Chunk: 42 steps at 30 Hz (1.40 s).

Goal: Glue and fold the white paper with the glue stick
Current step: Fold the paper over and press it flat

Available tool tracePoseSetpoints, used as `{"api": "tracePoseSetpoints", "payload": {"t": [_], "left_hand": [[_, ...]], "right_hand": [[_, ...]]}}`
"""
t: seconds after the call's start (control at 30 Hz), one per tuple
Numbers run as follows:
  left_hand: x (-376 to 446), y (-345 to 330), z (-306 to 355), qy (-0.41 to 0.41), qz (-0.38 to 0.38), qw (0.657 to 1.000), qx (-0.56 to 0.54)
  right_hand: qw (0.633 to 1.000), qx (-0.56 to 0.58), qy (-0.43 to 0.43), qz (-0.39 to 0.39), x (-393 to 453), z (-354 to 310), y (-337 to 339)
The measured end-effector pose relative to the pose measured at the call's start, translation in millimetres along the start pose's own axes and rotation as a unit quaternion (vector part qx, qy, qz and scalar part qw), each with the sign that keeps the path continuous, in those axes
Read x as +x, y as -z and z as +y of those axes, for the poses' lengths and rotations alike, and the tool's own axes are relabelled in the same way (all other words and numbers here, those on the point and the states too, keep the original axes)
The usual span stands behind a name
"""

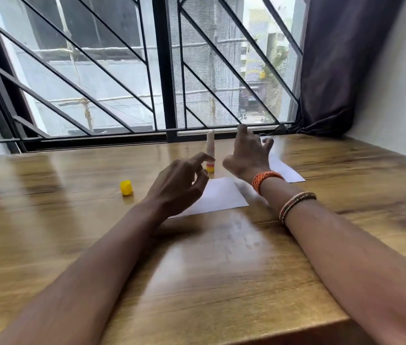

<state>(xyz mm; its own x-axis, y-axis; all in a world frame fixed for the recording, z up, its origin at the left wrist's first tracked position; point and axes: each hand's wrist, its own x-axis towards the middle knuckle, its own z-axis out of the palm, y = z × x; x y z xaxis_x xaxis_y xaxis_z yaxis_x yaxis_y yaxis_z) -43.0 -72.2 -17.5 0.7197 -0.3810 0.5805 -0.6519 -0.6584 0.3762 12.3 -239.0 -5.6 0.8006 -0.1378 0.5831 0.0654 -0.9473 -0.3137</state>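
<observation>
Both hands are lifted above the wooden table (222,270) near the middle of the frame, and neither one holds anything. On the left, the left hand (179,188) has its fingers loosely bent, the index finger pointing up and to the right toward the glue stick (210,151); the fingertip appears just beside the stick, but I cannot tell if it touches. On the right, the right hand (246,155) is open with the fingers spread and raised, the back of the hand turned to the camera. This hand is a little blurred. Its wrist carries an orange bracelet (265,180), and a thin beaded bracelet (296,202) sits lower on the forearm.

The glue stick stands upright on the table between the two hands, above the centre of the frame, with its cap off and the pale glue showing at the top. Its yellow cap (126,187) lies on the table to the left, well apart from the stick.

One white paper (219,195) lies flat under and between the hands, partly hidden by the left hand. A second paper (284,170) lies to the right, behind the right wrist.

In the upper part of the frame there is a window with black bars (164,70), and a dark curtain (341,58) hangs at the upper right.
</observation>
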Motion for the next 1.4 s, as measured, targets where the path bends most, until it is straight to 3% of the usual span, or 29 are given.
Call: {"api": "tracePoseSetpoints", "payload": {"t": [0.1,0.23,0.4,0.63,1.03,1.27,1.33,1.4], "left_hand": [[-1,-9,14,-0.016,-0.024,0.999,-0.025],[-2,-18,20,-0.013,-0.051,0.998,-0.044],[-3,-16,18,-0.01,-0.048,0.998,-0.047],[-3,-15,17,-0.01,-0.045,0.998,-0.036],[-3,-14,14,-0.014,-0.03,0.999,-0.016],[-2,-12,12,-0.032,0.002,0.999,-0.007],[-2,-12,15,-0.025,0.016,1.0,-0.009],[-1,-10,19,0.001,0.042,0.999,0.0]], "right_hand": [[0.993,-0.031,-0.095,0.06,3,24,11],[0.972,-0.076,-0.224,-0.009,2,57,20],[0.946,-0.088,-0.295,-0.099,2,69,19],[0.941,-0.049,-0.316,-0.11,3,62,25],[0.956,-0.019,-0.288,-0.055,4,72,29],[0.957,0.068,-0.28,0.008,6,61,61],[0.959,0.109,-0.259,0.043,4,60,67],[0.97,0.143,-0.185,0.061,3,59,69]]}}
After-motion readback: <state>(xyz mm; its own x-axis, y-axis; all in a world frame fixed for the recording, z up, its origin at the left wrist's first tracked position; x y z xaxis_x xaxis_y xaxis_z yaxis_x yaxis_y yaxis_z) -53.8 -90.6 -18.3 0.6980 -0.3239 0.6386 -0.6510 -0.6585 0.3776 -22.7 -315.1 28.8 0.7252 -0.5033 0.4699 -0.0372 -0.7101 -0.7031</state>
